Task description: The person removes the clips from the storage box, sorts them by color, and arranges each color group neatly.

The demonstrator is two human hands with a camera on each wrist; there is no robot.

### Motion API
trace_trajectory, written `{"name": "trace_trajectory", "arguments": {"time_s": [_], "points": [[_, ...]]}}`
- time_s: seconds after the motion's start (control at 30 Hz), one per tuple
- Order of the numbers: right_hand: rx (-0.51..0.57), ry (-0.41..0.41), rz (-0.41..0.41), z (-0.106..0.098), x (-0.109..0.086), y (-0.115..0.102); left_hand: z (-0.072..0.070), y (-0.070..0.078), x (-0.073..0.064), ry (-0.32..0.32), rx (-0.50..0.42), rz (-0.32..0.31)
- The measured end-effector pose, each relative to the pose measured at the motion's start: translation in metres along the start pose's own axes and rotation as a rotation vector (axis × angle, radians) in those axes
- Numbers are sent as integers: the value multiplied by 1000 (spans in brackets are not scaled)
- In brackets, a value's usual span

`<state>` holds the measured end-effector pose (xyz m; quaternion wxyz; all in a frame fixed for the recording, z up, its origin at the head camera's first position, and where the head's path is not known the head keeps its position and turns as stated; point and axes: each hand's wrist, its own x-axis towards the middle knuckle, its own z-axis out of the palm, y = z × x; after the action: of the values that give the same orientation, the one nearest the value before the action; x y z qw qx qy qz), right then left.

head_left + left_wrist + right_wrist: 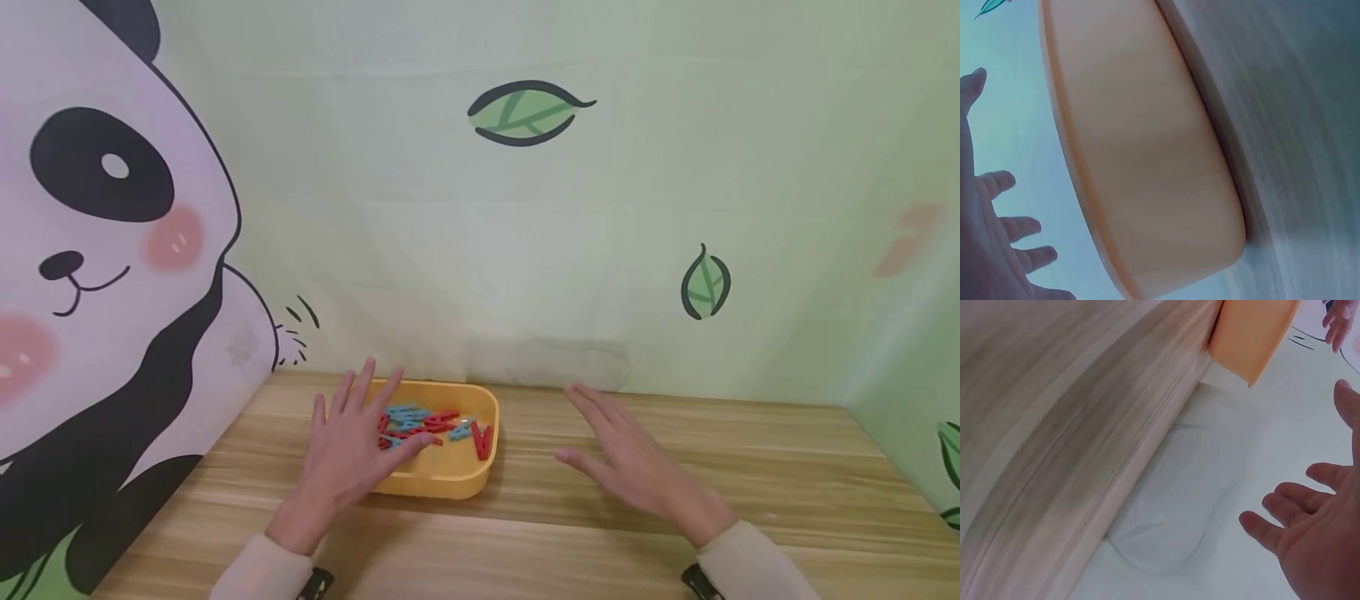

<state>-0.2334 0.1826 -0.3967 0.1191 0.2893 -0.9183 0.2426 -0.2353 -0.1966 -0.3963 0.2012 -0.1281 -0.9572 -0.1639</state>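
Observation:
Red and blue clothespins (420, 421) lie in a yellow plastic basin (450, 485) at the back of the table. My left hand (348, 446) hovers over the basin's left part with its fingers spread, holding nothing, and hides that side of it. In the left wrist view the basin's outer wall (1141, 144) fills the middle, apart from the fingers. To the right of the basin, my right hand (630, 462) hangs above the table with fingers extended and nothing in it. The right wrist view shows this palm (1325, 550) and a corner of the basin (1250, 337).
The wood-grain table (600, 558) runs back to a pale green wall cloth (375, 208) printed with leaves. A large printed panda (202, 333) covers the left side, and another cloth wall (900, 333) bounds the right.

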Motion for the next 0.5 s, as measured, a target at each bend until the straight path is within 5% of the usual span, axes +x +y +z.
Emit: {"name": "trace_trajectory", "arguments": {"time_s": [0.27,0.5], "points": [[88,18,-17,0,17,-4,-4,-15,10,70,-87,37],[172,-11,24,3,32,-8,-7,-26,12,64,-132,-20]]}}
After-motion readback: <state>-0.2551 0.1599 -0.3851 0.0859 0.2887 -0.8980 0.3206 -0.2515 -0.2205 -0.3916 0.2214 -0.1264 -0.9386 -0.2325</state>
